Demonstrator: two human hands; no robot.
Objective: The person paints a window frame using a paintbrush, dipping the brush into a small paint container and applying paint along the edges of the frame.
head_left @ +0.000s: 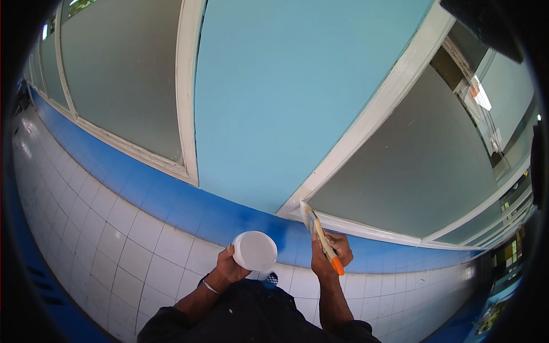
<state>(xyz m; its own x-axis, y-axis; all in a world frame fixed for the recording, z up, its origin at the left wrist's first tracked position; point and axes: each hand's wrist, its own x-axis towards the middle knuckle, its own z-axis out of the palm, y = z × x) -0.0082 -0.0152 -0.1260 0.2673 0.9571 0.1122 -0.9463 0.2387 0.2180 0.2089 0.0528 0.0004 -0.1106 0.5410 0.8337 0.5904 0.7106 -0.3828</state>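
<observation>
My left hand point(229, 267) grips a round white tub point(255, 251) by its side; pale paint-like stuff shows inside its rim. In my right hand point(331, 251) is a paintbrush point(321, 235) with an orange-tipped handle, fingers wrapped around it. The bristles touch the lower corner of a white window frame point(293, 207), where its slanting post meets the bottom rail. Between the two frames stands a light blue wall panel point(286, 97). The tub is held apart from the wall, to the left of the brush.
Frosted panes point(409, 154) fill the frame on the right, and another framed pane point(120, 74) is at the left. Below runs a glossy blue wall band point(211, 208). White tiles point(128, 257) lie beneath it. At the far right are more windows and greenery.
</observation>
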